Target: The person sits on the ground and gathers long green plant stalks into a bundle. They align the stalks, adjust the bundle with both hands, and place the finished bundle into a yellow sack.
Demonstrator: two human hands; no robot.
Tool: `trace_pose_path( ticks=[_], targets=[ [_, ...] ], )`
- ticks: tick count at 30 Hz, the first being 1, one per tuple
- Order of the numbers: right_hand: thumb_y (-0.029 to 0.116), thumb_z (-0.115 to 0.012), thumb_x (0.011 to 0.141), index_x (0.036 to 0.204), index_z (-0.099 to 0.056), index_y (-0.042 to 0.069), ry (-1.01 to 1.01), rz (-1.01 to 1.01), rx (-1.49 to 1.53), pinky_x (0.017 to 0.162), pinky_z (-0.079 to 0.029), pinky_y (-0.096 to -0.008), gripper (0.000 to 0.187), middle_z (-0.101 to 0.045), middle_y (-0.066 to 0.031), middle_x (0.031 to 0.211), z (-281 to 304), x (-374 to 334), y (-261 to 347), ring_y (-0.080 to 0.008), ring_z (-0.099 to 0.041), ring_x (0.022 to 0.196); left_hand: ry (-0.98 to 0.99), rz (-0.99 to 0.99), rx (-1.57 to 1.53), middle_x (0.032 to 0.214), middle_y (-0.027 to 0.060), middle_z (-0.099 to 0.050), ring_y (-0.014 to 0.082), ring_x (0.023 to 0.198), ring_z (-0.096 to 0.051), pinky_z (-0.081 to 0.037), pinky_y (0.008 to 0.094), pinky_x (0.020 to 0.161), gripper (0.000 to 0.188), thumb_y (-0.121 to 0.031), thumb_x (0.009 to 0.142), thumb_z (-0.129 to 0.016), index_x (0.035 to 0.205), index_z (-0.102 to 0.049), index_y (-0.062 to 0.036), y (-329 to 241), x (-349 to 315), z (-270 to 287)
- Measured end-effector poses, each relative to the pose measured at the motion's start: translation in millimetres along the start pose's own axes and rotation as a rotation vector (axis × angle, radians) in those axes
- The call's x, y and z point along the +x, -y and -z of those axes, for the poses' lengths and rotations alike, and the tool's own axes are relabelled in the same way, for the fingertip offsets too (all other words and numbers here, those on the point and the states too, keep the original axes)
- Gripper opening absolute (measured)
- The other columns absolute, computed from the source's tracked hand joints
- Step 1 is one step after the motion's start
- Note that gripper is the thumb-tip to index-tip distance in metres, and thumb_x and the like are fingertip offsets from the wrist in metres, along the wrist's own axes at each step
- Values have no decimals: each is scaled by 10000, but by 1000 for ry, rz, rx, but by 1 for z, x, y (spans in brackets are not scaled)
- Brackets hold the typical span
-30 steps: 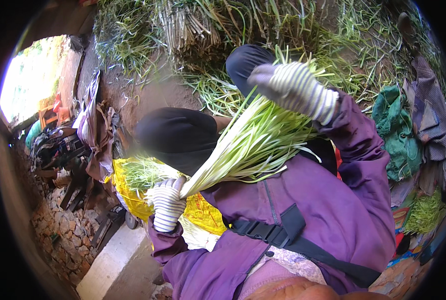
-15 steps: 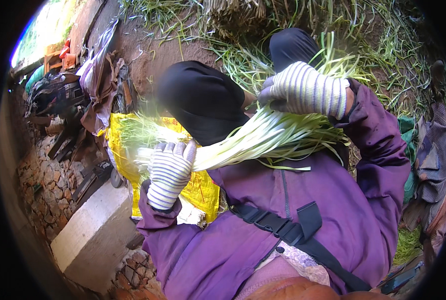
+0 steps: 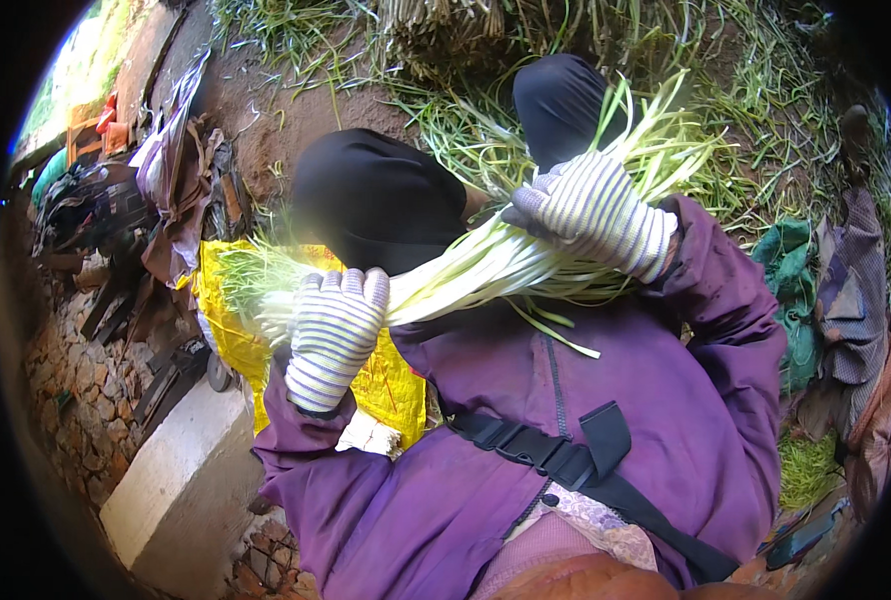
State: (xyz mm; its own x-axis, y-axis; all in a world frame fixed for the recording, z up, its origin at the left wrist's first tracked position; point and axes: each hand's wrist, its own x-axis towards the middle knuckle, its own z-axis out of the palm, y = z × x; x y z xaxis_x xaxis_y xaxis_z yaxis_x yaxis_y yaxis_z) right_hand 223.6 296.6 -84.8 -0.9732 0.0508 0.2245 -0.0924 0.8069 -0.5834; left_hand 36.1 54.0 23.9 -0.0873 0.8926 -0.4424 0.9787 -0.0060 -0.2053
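Head view, from the left: at the upper corner, a bright opening point(image 3: 71, 75) with orange pieces point(image 3: 111, 130) at its foot. Below, a jumble of dark bags point(image 3: 86, 215), then a crumpled purplish cloth point(image 3: 176, 160). Lower still, ground of broken reddish stone point(image 3: 86, 375) and a pale concrete block point(image 3: 181, 455), just beside the lower left edge of a yellow sheet point(image 3: 391, 385).

Toward the upper left corner of the sheet, loose pale-green stalks point(image 3: 251, 275); at its lower edge, the end of a whitish bunch point(image 3: 371, 435). Over the sheet, the left hand point(image 3: 336, 335), in a striped glove, fingers clamped round the pale end of a bundle of stalks point(image 3: 461, 275). Hard to tell whether touching the loose stalks behind.

From there, slants up to the right across the lap, in front of black-trousered knees point(image 3: 366, 190), above bare brown earth point(image 3: 296, 120) and a bunch of dry stalks point(image 3: 446, 40). Farther right, the right hand point(image 3: 601, 215), likewise gloved, closed over the leafy part, leaves fanning out beyond. Behind, earth littered with green leaves point(image 3: 766, 120). At the right rim, a green sack point(image 3: 791, 300), patterned cloth point(image 3: 856, 290) and, lower, a clump of greens point(image 3: 806, 470).
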Motion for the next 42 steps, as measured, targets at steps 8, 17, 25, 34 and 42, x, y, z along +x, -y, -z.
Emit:
trace_pose_path(
  ticks=[8,17,25,34,42],
  targets=[
    [258,-651,942,853,-715,80,-694,-281,-213,520,-512,-350,209,-660,-112,680,10,-56,-67,-258,-627,552,-21,2,11,792,110,-585,303,770,-613,-457,442,699,253,-145,773,-587,1011,-593,-62,1,-4,-6],
    [272,-653,916,1223,-646,95,-382,-517,-716,738,-569,-302,354,-719,-103,1040,114,-92,-96,-198,-706,868,-43,10,49,805,97,-599,281,757,-625,-476,425,711,250,-168,778,-576,1001,-613,-61,-3,-1,-7],
    [32,-632,775,1102,-637,98,100,93,-81,757,-565,-393,334,-670,-106,1082,28,-20,-59,-308,-671,940,-30,20,54,808,101,-603,280,771,-630,-482,424,722,256,-166,769,-587,1001,-616,-61,-6,-2,-5],
    [220,-695,825,898,-647,86,26,106,-122,579,-488,-436,160,-599,-93,759,35,-26,-55,-308,-619,699,-16,13,14,786,103,-583,287,753,-617,-472,428,705,228,-154,766,-589,975,-595,-64,-3,2,-5],
    [150,-648,867,749,-559,87,-214,-276,-44,539,-481,-416,161,-570,-123,652,-6,-44,-46,-329,-601,606,31,27,-45,761,106,-550,302,716,-591,-448,437,653,167,-121,758,-584,920,-558,-93,-3,-2,-10]
  ],
)
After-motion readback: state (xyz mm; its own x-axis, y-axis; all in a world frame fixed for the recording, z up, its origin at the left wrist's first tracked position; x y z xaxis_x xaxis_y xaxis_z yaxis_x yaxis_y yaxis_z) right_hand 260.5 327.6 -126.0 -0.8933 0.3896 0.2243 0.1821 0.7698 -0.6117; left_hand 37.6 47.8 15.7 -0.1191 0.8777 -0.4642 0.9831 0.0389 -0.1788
